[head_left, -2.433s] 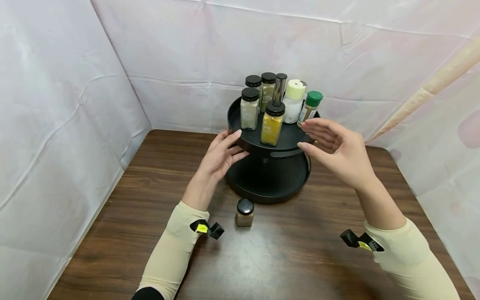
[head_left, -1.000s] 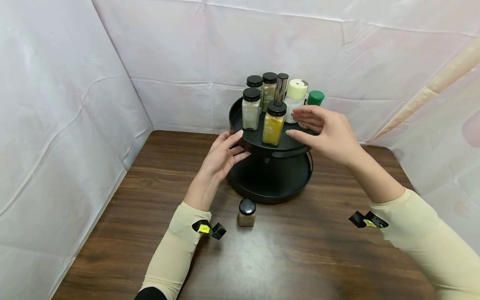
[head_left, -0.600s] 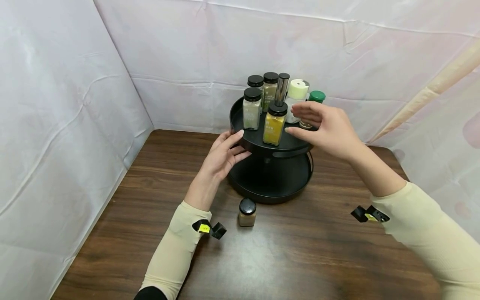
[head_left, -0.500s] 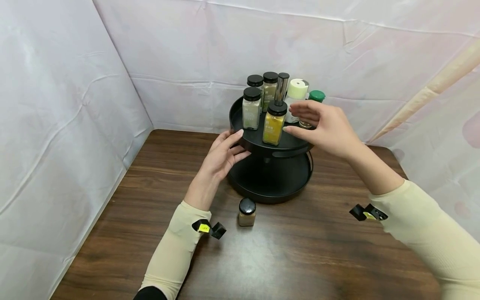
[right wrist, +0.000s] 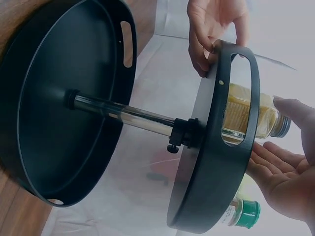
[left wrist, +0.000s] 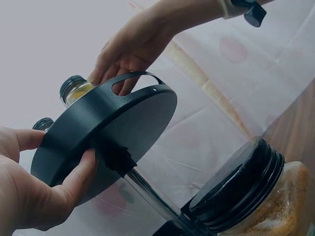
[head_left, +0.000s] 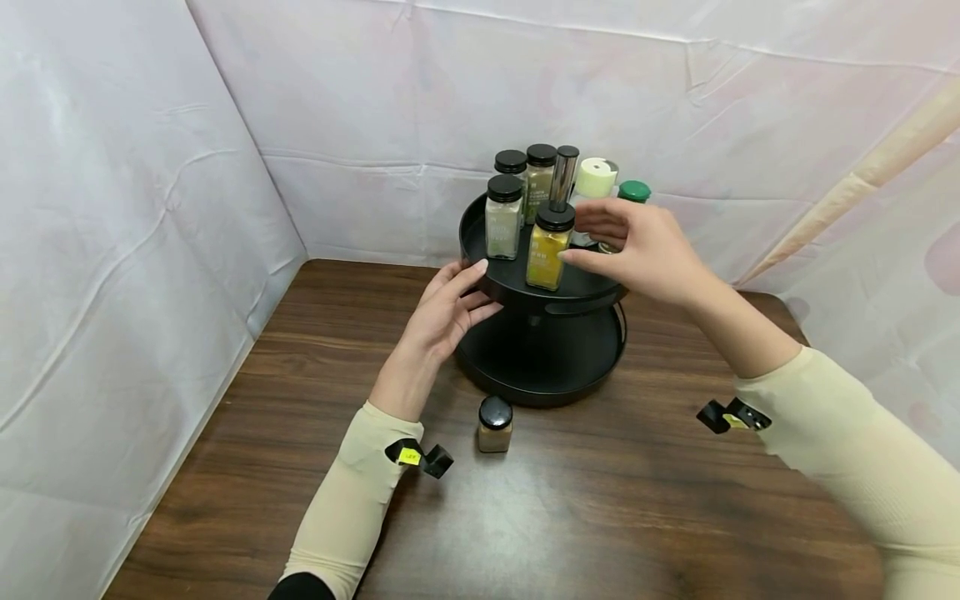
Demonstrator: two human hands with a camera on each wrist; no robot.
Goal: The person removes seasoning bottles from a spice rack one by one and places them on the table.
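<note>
My left hand [head_left: 442, 312] grips the left rim of the upper tray of a black two-tier spice rack [head_left: 517, 385], thumb above and fingers below. On that tray stands a glass spice jar [head_left: 546, 262] with yellow contents and a black lid. My right hand [head_left: 641, 250] reaches around the right side of this jar. In the head view its thumb tip overlaps the jar's edge, the fingers extended behind; firm contact cannot be told. The right wrist view shows the thumb beside the yellow jar [right wrist: 238, 108] near its lid, the fingers on the opposite side.
Also on the upper tray are a pale jar [head_left: 502, 229], a white bottle with a light-green cap [head_left: 596, 177], a green-capped bottle [head_left: 634, 192], a metallic cylinder [head_left: 562, 179] and other black-lidded jars. One black-lidded brown spice jar [head_left: 494, 433] stands on the wooden table [head_left: 637, 500] before the rack.
My right hand has moved left and slightly upward from the tray's right rim, past the green-capped bottle, to the yellow jar. My left hand has stayed on the rim.
</note>
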